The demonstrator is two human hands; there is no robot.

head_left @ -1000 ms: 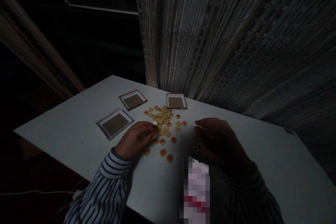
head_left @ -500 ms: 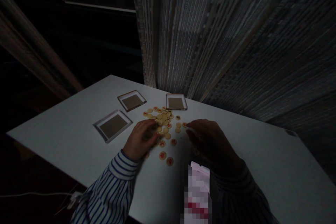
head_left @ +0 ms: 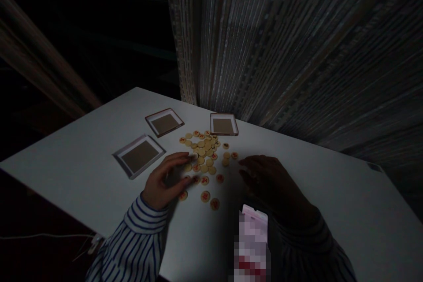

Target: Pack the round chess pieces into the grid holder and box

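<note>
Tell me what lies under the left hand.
In the gap between the left hand's thumb and fingers, round pieces show on the white table. Whatever lies directly beneath the palm and fingers is covered and cannot be seen.

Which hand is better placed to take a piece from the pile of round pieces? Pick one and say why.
Left, I think: the left hand is open at the edge of the pile, while the right hand is farther off, in shadow near the phone.
</note>
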